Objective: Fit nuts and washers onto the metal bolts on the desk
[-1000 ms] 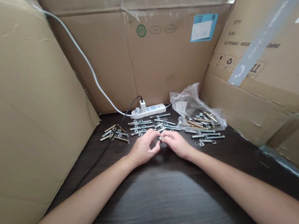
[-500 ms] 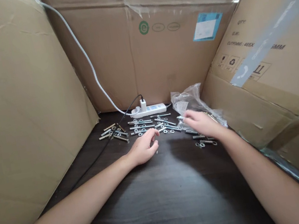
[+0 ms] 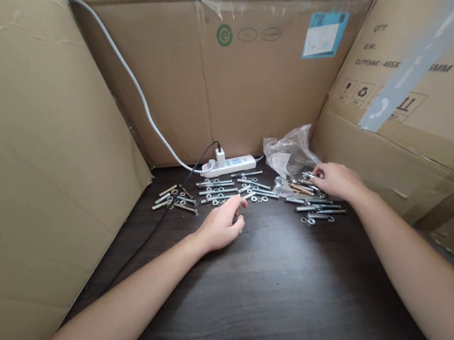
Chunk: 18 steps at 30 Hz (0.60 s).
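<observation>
My left hand (image 3: 223,223) rests on the dark tabletop with its thumb and fingers apart and loosely curled, holding nothing I can see. Just beyond its fingertips lie rows of long silver bolts (image 3: 218,191) with nuts and washers among them. On the right, my right hand (image 3: 338,181) reaches into a heap of silver and brass-coloured bolts (image 3: 302,189). Its fingertips are pinched together at a small silver metal piece (image 3: 309,175), too small to name. More bolts (image 3: 320,214) and loose washers (image 3: 311,221) lie below that hand. A crumpled clear plastic bag (image 3: 289,150) is behind the heap.
Another group of bolts and nuts (image 3: 174,201) lies at the left, with a black cable (image 3: 145,241) running across. A white power strip (image 3: 243,163) with a plugged-in adapter stands at the back. Large cardboard boxes (image 3: 167,81) wall in the table at the back and both sides.
My right hand has moved right, from beside the plastic bag to the heap of bolts, which shows more fully now. My left hand has stayed in place. The view has shifted slightly.
</observation>
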Motion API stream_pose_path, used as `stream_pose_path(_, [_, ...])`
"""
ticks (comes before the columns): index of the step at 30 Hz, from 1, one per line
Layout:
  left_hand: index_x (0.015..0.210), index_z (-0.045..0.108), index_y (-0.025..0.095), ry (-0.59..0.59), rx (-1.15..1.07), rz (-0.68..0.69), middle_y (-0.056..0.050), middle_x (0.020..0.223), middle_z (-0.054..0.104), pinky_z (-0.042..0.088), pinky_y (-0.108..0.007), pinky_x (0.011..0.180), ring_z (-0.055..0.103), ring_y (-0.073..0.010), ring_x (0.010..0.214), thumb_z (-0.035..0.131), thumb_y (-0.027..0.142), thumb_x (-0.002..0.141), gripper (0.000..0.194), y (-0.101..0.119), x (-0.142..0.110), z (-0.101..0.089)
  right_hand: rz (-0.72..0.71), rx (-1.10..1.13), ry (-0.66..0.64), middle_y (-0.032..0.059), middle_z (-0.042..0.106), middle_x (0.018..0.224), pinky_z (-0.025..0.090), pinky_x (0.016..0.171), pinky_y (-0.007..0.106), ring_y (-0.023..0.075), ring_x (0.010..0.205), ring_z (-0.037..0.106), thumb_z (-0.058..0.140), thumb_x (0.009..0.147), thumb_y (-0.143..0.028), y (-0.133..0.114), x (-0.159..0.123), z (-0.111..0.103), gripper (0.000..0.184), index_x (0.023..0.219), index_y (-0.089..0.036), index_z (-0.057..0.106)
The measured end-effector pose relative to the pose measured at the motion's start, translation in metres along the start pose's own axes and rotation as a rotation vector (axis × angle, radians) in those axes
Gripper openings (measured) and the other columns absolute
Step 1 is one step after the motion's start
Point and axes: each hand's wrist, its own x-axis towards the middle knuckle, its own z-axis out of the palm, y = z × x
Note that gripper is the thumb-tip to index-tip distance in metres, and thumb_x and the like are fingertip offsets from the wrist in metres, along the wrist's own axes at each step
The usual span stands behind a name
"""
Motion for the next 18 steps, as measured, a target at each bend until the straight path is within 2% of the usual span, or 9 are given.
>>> stream_pose_path(6, [0.104, 0.049, 0.021, -0.007, 0.004, 0.0, 0.001, 0.083, 0.051, 0.039, -0.025, 0.062, 0.047, -0.013, 0.068, 0.045, 0.016, 0.079, 0.025, 0.0, 0.0, 0.0, -0.066, -0.03, 0.019, 0.0055, 0.067, 0.099, 0.036, 0.059, 0.028, 0.0212, 0.083, 0.06, 0.05, 0.077, -0.028, -0.005, -0.002, -0.007, 0.022, 0.093, -0.025, 0.065])
stream_pose_path(12, [0.104, 0.049, 0.021, -0.015, 0.017, 0.009, 0.001, 0.083, 0.051, 0.038, -0.025, 0.061, 0.047, -0.0128, 0.066, 0.045, 0.015, 0.079, 0.026, 0.001, 0.0, 0.0, -0.062, -0.046, -0.116, 0.0055, 0.069, 0.09, 0.034, 0.055, 0.028, 0.0231, 0.078, 0.06, 0.054, 0.074, -0.043, -0.013, -0.006, -0.011, 0.026, 0.089, -0.028, 0.067])
stream_pose_path(16, [0.105, 0.049, 0.021, -0.021, 0.018, 0.001, 0.001, 0.083, 0.051, 0.038, -0.025, 0.061, 0.047, -0.0132, 0.066, 0.044, 0.016, 0.079, 0.027, 0.0, 0.0, 0.0, 0.0, -0.068, -0.097, 0.0066, 0.069, 0.086, 0.034, 0.055, 0.029, 0.0241, 0.076, 0.062, 0.055, 0.073, -0.046, -0.012, -0.007, -0.011, 0.025, 0.081, -0.026, 0.067])
stream_pose_path(18, [0.105, 0.049, 0.021, -0.022, 0.017, 0.0, 0.001, 0.083, 0.051, 0.038, -0.025, 0.061, 0.047, -0.0134, 0.066, 0.044, 0.016, 0.079, 0.027, 0.0, 0.0, 0.0, 0.049, -0.064, -0.093, 0.0093, 0.07, 0.082, 0.036, 0.055, 0.03, 0.026, 0.075, 0.063, 0.056, 0.071, -0.052, -0.011, -0.006, -0.013, 0.031, 0.075, -0.024, 0.068])
